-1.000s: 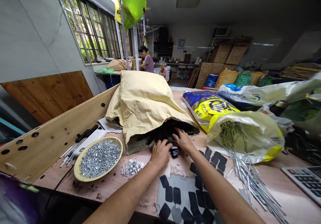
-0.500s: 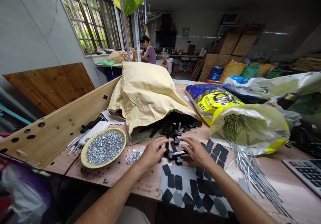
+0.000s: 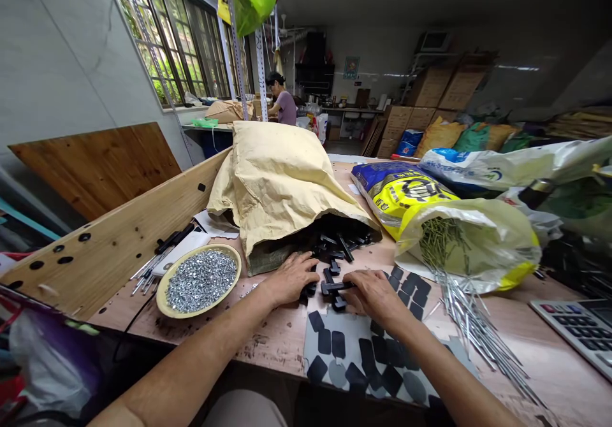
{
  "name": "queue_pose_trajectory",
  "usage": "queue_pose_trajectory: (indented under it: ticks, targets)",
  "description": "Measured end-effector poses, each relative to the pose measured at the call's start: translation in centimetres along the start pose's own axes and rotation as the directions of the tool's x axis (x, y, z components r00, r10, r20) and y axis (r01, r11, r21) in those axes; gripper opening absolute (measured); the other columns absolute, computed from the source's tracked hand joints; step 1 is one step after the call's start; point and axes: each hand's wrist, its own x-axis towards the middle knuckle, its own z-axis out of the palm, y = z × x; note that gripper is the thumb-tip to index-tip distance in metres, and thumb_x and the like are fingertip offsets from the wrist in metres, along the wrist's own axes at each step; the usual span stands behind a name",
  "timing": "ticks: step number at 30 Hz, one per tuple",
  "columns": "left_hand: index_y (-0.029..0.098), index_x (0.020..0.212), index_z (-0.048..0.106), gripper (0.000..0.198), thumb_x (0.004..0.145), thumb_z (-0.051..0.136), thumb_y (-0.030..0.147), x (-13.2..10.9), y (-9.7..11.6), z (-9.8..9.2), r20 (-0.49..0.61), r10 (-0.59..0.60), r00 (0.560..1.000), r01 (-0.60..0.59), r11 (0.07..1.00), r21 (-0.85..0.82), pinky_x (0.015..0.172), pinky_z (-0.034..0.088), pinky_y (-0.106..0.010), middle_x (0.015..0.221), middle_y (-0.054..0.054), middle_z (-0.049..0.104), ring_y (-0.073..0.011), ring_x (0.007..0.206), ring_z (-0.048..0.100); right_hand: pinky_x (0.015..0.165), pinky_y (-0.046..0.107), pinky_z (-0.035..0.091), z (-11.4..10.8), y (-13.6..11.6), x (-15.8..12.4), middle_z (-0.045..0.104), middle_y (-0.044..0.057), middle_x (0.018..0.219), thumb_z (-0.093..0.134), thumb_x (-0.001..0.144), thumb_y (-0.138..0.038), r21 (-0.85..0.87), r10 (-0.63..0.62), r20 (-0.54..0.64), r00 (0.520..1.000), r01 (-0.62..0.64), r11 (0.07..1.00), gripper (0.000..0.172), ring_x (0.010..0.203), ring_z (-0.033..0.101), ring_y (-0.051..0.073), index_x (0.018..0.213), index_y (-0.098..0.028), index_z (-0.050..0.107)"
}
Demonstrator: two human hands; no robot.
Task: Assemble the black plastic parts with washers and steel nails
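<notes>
Unlike before, the left hand point(image 3: 291, 280) hides most loose nuts point(image 3: 255, 285), the right hand point(image 3: 376, 293) touches a black part point(image 3: 335, 287), and I cannot tell either grip.

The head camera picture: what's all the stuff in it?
Paper sack: one, tan, centre
Plastic parts: many, black, at sack's mouth
Bowl: one, cream, left
Metal rings: many, silver, in bowl
Printed bag: one, mainly yellow, right
Metal rods: many, silver, spilling from bag
Flat pieces: many, black, lower middle
Calculator: one, grey, right edge
Cardboard boxes: several, brown, background
Person: one, purple shirt, background
Window: one, barred, left
Left hand: one, bare, over plastic parts
Right hand: one, bare, at plastic part
</notes>
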Motion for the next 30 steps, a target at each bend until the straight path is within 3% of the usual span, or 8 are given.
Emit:
queue_pose_trajectory:
  ticks: [6, 12, 15, 17, 21, 24, 27, 30]
  targets:
    - [0.028, 0.113, 0.060, 0.052, 0.069, 0.060, 0.000, -0.2, 0.5, -0.6, 0.003, 0.036, 0.999, -0.035, 0.992, -0.118, 0.113, 0.018, -0.058, 0.132, -0.007, 0.057, -0.0288, 0.136, 0.037, 0.085, 0.037, 0.034, 0.5, -0.2, 1.4, 0.065, 0.006, 0.103, 0.058, 0.080, -0.011, -0.147, -0.141, 0.142, 0.980, 0.162, 0.976, 0.055, 0.098, 0.054, 0.026, 0.129, -0.034, 0.054]
    - [0.025, 0.096, 0.064, 0.040, 0.070, 0.049, -0.001, -1.1, 1.3, -1.3, -0.075, -0.027, 0.997, 0.000, 0.945, -0.328, 0.114, 0.020, -0.047, 0.102, -0.002, 0.066, -0.0215, 0.112, 0.055, 0.079, 0.033, 0.038, 0.5, -0.8, 2.3, 0.059, 0.007, 0.103, 0.058, 0.080, -0.014, -0.030, -0.150, 0.182, 0.972, 0.158, 0.987, 0.028, 0.095, 0.052, 0.023, 0.106, -0.024, 0.062]
    - [0.024, 0.100, 0.064, 0.041, 0.069, 0.051, 0.000, -1.4, 1.3, -1.3, -0.141, -0.106, 0.984, 0.007, 0.820, -0.572, 0.108, 0.032, -0.040, 0.107, -0.002, 0.066, -0.0220, 0.111, 0.056, 0.081, 0.032, 0.041, -0.1, -0.2, 1.8, 0.058, 0.006, 0.100, 0.056, 0.083, -0.016, 0.144, -0.127, 0.090, 0.988, 0.114, 0.983, 0.018, 0.094, 0.053, 0.021, 0.099, -0.022, 0.059]
    - [0.022, 0.105, 0.063, 0.036, 0.072, 0.057, 0.008, -1.2, 1.4, -0.9, -0.134, -0.212, 0.968, 0.029, 0.624, -0.781, 0.096, 0.043, -0.036, 0.107, -0.003, 0.067, -0.0217, 0.103, 0.059, 0.086, 0.032, 0.042, -0.5, 0.4, 1.8, 0.058, 0.006, 0.104, 0.051, 0.087, -0.017, 0.234, -0.058, -0.007, 0.998, 0.058, 0.970, 0.018, 0.099, 0.053, 0.021, 0.103, -0.022, 0.057]
    - [0.018, 0.101, 0.059, 0.038, 0.066, 0.075, 0.019, -0.2, 1.9, 0.4, -0.091, -0.438, 0.894, -0.024, 0.155, -0.988, 0.081, 0.047, -0.029, 0.102, -0.005, 0.068, -0.0184, 0.092, 0.062, 0.091, 0.036, 0.041, -0.4, 1.5, 3.6, 0.059, 0.010, 0.112, 0.048, 0.089, -0.020, 0.176, 0.137, -0.099, 0.986, -0.118, 0.977, 0.025, 0.105, 0.053, 0.024, 0.114, -0.019, 0.052]
    - [0.018, 0.094, 0.055, 0.043, 0.057, 0.078, 0.013, 0.7, 2.4, 1.5, -0.057, -0.582, 0.811, -0.100, -0.042, -0.994, 0.079, 0.048, -0.029, 0.098, -0.005, 0.069, -0.0171, 0.088, 0.063, 0.093, 0.039, 0.038, 1.0, 1.2, 6.0, 0.062, 0.013, 0.106, 0.049, 0.086, -0.014, 0.115, 0.176, -0.090, 0.980, -0.165, 0.980, 0.023, 0.103, 0.053, 0.027, 0.108, -0.016, 0.055]
    - [0.018, 0.090, 0.055, 0.043, 0.053, 0.074, 0.009, 1.1, 2.5, 2.4, -0.027, -0.675, 0.738, -0.122, -0.094, -0.988, 0.072, 0.049, -0.028, 0.093, -0.003, 0.068, -0.0166, 0.082, 0.062, 0.095, 0.042, 0.034, 2.8, 0.4, 7.9, 0.064, 0.014, 0.103, 0.043, 0.085, -0.008, 0.096, 0.185, -0.096, 0.978, -0.176, 0.980, 0.023, 0.105, 0.051, 0.029, 0.099, -0.019, 0.058]
    - [0.018, 0.093, 0.057, 0.043, 0.053, 0.065, 0.006, 1.3, 2.1, 3.3, -0.047, -0.763, 0.645, -0.088, -0.012, -0.996, 0.070, 0.049, -0.029, 0.088, -0.002, 0.067, -0.0168, 0.079, 0.062, 0.097, 0.045, 0.031, 3.6, -0.1, 8.4, 0.064, 0.015, 0.103, 0.039, 0.086, -0.007, 0.148, 0.209, -0.130, 0.969, -0.190, 0.971, 0.028, 0.106, 0.050, 0.030, 0.099, -0.019, 0.060]
